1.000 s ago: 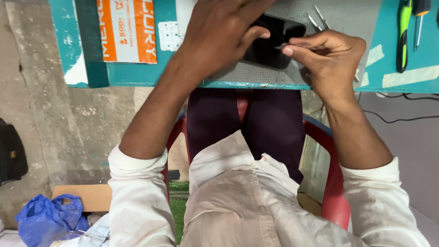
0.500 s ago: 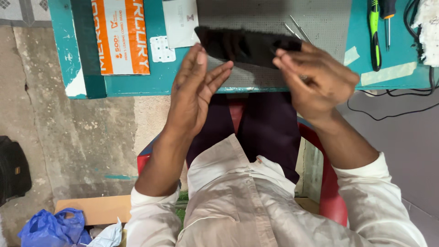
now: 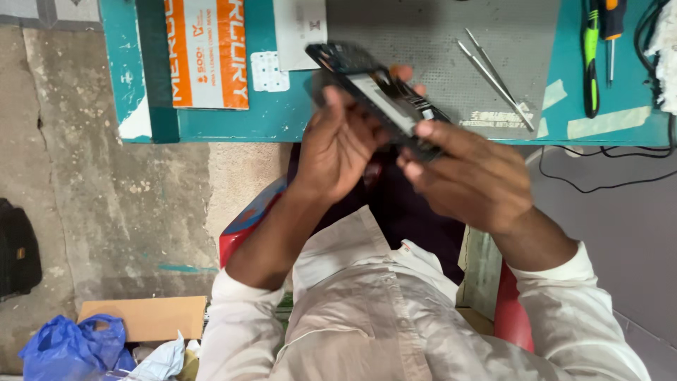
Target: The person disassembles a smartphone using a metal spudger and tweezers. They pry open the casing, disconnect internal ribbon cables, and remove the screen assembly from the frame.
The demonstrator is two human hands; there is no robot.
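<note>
Two hands, left hand (image 3: 338, 144) and right hand (image 3: 469, 176), each grip pinching the opened phone (image 3: 377, 92) (tilted, above the table edge).

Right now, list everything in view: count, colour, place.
opened phone: one, black, held in the air over the table edge
tweezers: one pair, silver, on the grey mat
grey mat: one, on the teal table
screwdrivers: two, green and orange handles, table's right end
orange packet: one, table's left part
blue bag: one, on the floor, lower left
cardboard: one, brown, beside the bag
left hand: grip on the phone
right hand: grip on the phone's lower end
</note>
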